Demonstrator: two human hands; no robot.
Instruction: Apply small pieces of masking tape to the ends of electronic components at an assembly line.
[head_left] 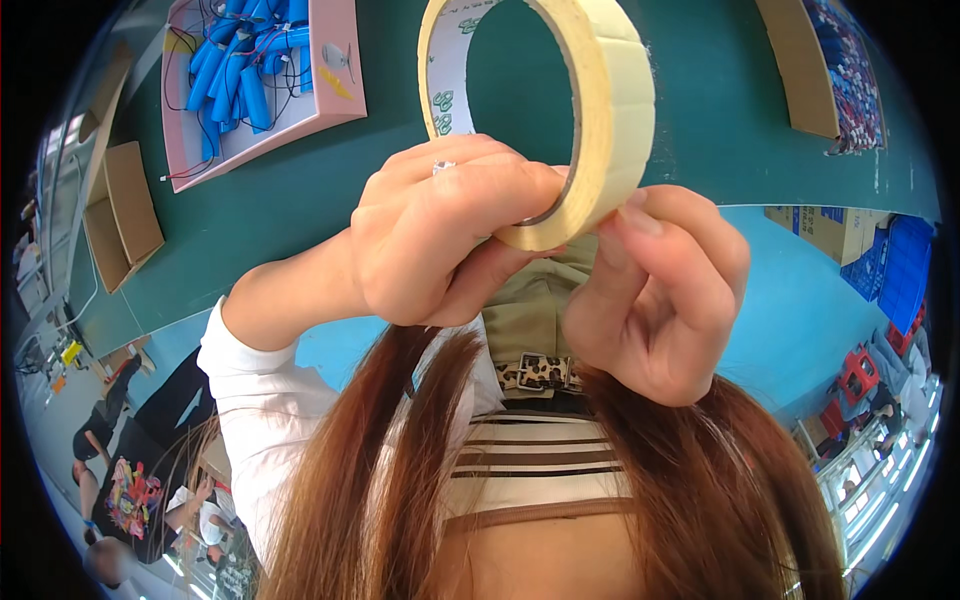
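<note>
A large roll of pale yellow masking tape (622, 110) is held up on edge above the near side of the green table (515, 75). My left hand (440, 225) grips its lower rim, with the thumb inside the ring and the other fingers curled beneath; a ring shows on one finger. At the roll's lower right, my right hand (665, 290) is closed, thumb and forefinger pinched together at the tape's outer surface. Whether a loose tape end sits between those fingertips is too small to make out.
A pink box (340, 75) of blue cylindrical battery packs with wires stands at the far left. Beside it is a small cardboard box (125, 215). Another cardboard box (800, 70) holds many wired parts at the far right. Blue crates (900, 275) stand on the floor; people work at lower left.
</note>
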